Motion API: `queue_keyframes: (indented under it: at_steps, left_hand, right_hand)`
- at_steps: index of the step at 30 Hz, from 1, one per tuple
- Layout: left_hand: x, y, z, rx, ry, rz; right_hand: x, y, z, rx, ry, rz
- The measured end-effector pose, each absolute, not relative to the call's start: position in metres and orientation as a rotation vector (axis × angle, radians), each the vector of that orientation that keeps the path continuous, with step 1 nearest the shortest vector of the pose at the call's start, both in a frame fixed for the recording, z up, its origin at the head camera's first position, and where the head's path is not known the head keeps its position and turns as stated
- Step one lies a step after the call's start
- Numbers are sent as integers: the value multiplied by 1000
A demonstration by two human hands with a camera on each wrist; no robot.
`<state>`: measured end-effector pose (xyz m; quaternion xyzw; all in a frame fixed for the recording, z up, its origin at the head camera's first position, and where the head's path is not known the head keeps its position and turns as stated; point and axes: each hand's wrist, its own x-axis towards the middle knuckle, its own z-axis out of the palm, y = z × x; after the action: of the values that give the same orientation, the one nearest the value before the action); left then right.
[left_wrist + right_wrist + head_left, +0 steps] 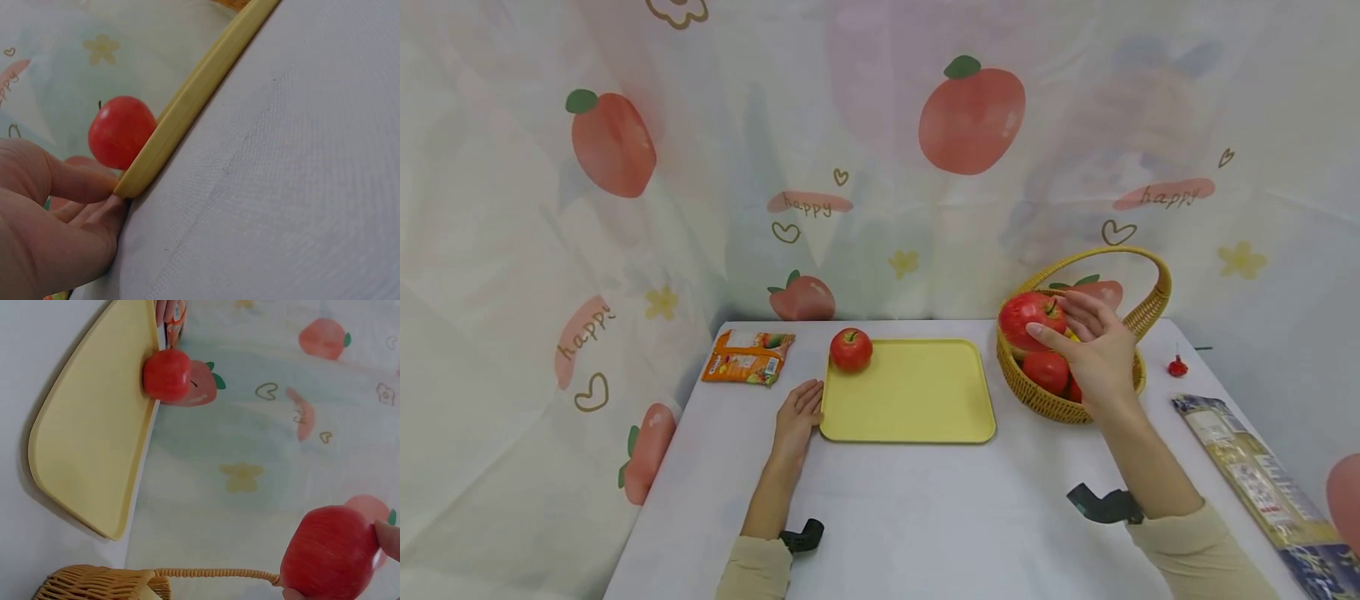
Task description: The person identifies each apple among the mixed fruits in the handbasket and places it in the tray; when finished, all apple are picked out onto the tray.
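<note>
My right hand (1097,350) grips a large red apple (1028,320) between thumb and fingers, above the yellow wicker basket (1037,402). In the right wrist view the held apple (328,553) shows at lower right, with only parts of the digits visible. Other red fruit (1047,372) lies in the basket, partly hidden by hand and apple. A yellow tray (910,396) lies flat on the table; a second red apple (851,350) sits at its back left corner. Touching the tray's left rim is my left hand (797,421), its fingers fairly straight along the outside.
An orange snack packet (747,357) lies left of the tray. To the basket's right are a small red object (1177,366) and a long printed package (1255,483) along the table's edge. Behind the table hangs a fruit-printed curtain (880,167). The basket's tall handle (1161,287) arches over it.
</note>
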<state>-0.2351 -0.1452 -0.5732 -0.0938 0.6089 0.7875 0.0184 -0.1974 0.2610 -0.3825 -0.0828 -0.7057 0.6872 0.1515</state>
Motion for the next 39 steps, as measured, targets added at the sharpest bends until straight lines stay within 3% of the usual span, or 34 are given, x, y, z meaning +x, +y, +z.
queue_keyframes:
  at_steps: [39]
  left_hand:
    - [-239, -147, -575, -293, 1886, 2450]
  right_hand:
    - [-241, 171, -402, -113, -2191, 2058]
